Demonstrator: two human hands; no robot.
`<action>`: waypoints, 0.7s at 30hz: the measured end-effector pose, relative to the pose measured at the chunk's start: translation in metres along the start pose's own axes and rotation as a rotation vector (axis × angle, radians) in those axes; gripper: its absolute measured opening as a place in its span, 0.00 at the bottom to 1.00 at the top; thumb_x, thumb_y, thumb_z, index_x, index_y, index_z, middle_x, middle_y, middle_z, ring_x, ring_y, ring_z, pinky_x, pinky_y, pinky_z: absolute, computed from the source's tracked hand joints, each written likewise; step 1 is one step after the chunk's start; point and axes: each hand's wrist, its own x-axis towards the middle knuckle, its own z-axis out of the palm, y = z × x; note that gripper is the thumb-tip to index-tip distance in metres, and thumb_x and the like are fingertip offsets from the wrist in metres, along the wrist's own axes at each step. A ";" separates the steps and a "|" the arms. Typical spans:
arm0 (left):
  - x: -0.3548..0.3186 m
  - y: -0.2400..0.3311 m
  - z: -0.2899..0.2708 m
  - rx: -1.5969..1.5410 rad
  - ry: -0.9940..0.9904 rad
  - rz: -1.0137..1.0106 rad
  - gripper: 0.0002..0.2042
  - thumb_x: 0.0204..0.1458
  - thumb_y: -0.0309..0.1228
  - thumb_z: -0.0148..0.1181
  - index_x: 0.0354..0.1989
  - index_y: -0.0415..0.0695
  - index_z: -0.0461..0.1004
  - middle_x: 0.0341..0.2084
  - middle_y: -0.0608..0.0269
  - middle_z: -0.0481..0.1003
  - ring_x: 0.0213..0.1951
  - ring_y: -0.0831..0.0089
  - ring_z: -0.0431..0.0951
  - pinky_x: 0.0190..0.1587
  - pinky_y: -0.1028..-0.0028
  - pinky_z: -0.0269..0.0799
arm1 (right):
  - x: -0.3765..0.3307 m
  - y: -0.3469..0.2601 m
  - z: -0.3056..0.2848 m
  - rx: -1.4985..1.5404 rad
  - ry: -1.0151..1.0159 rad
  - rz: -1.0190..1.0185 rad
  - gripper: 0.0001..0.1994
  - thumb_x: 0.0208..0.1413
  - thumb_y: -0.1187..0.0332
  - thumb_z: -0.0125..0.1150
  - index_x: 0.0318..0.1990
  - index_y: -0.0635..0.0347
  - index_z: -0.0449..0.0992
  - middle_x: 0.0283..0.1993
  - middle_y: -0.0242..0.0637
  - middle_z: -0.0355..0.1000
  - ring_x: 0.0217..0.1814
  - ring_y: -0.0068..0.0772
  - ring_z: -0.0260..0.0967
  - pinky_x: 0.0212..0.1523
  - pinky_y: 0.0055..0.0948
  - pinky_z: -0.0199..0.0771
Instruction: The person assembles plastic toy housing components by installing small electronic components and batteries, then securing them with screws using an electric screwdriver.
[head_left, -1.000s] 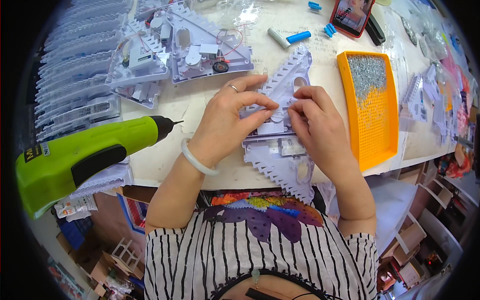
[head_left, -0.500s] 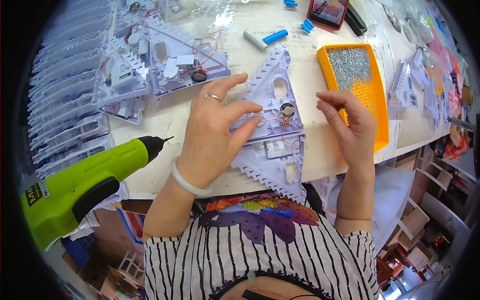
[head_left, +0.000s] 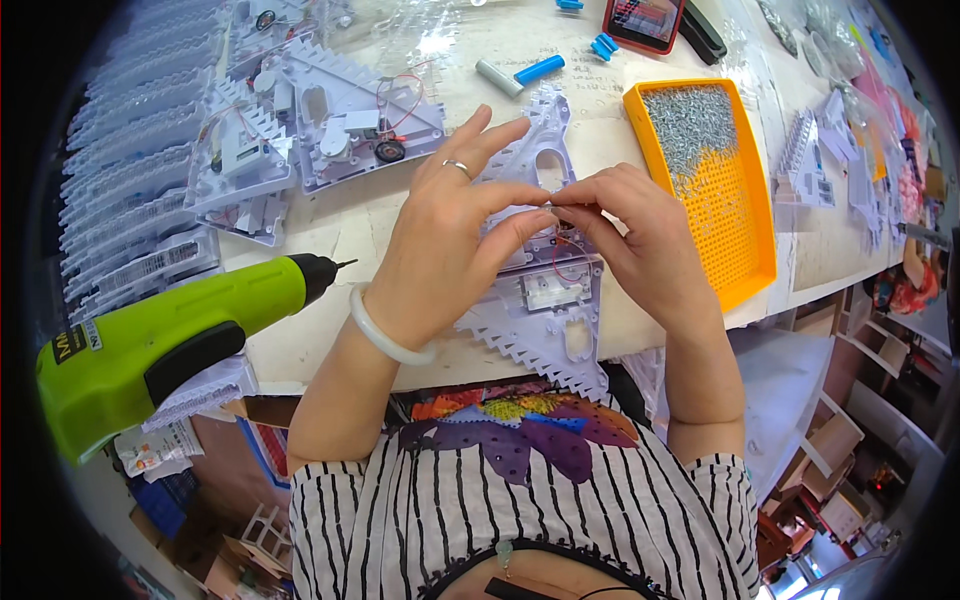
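My left hand (head_left: 440, 225) and my right hand (head_left: 650, 250) meet fingertip to fingertip over a pale lavender plastic housing (head_left: 535, 325). Thumb and forefinger of each are pinched together; whatever lies between them is too small to make out. The housing rests on the table in two joined, triangular, saw-edged parts, with a battery compartment (head_left: 556, 290) and thin red wires (head_left: 578, 262). My fingers cover its round speaker. To the right of my right hand lies a yellow tray (head_left: 768, 235) with many small silver screws (head_left: 690, 125) at its far end.
At left a green electric screwdriver (head_left: 190, 325) hangs over the table edge, its bit pointing right. More wired housings (head_left: 370, 135) and tall stacks of lavender parts (head_left: 130, 170) fill the left side. Blue and grey cylinders (head_left: 540, 69) and a red-edged phone (head_left: 645, 22) lie at the back.
My right hand has moved left, away from the tray, and my left hand slightly right, so their fingertips now meet above the housing. The whole view has shifted a little.
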 end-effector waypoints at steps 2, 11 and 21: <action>0.001 -0.003 0.001 -0.029 -0.029 -0.026 0.08 0.50 0.26 0.72 0.39 0.44 0.86 0.64 0.53 0.72 0.73 0.49 0.61 0.71 0.57 0.59 | -0.001 0.000 0.005 0.066 0.040 0.072 0.07 0.55 0.76 0.67 0.41 0.61 0.80 0.36 0.39 0.76 0.40 0.41 0.73 0.41 0.38 0.73; -0.007 -0.011 0.011 0.009 0.075 -0.067 0.06 0.48 0.24 0.72 0.35 0.44 0.85 0.59 0.56 0.76 0.67 0.53 0.69 0.65 0.60 0.67 | -0.016 0.001 -0.002 0.011 0.078 0.111 0.08 0.55 0.75 0.69 0.42 0.62 0.80 0.37 0.40 0.77 0.40 0.42 0.72 0.42 0.36 0.73; -0.005 -0.005 0.013 -0.097 0.070 -0.052 0.08 0.49 0.23 0.70 0.38 0.45 0.85 0.59 0.58 0.77 0.66 0.55 0.69 0.63 0.61 0.68 | -0.010 0.001 0.007 0.158 0.098 0.159 0.10 0.55 0.74 0.71 0.44 0.61 0.82 0.38 0.37 0.78 0.44 0.38 0.73 0.43 0.34 0.74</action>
